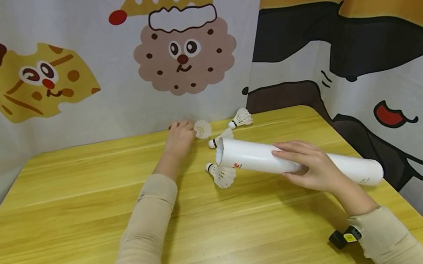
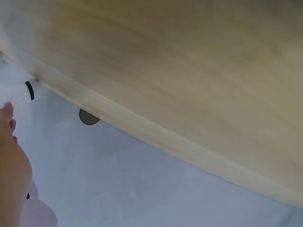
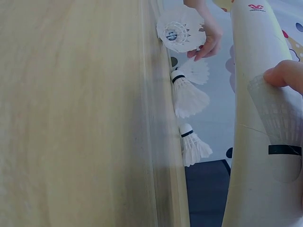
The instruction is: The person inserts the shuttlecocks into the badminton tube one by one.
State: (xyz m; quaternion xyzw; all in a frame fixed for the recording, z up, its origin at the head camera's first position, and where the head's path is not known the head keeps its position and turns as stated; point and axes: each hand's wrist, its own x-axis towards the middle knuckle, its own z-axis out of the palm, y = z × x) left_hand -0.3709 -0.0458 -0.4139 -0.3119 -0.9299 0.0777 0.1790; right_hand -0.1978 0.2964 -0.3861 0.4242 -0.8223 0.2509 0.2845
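My right hand [image 1: 310, 164] grips a long white shuttlecock tube [image 1: 252, 158] around its middle. The tube's round end faces left, and a shuttlecock picture is printed on its side in the right wrist view. At the far table edge, my left hand [image 1: 180, 138] pinches the feathers of a white shuttlecock [image 1: 202, 129]; in the left wrist view the thumb overlaps the feathers of this shuttlecock [image 2: 16, 93]. Two shuttlecocks [image 1: 240, 118] [image 1: 218, 140] lie just right of it. Another shuttlecock [image 1: 222, 176] lies closer, below the tube's left end.
The wood-grain table [image 1: 64, 233] stretches out to the left and front. Behind it hangs a white curtain [image 1: 107, 117] with cartoon prints, continuing along the right side. A small black device [image 1: 345, 238] sits at my right wrist.
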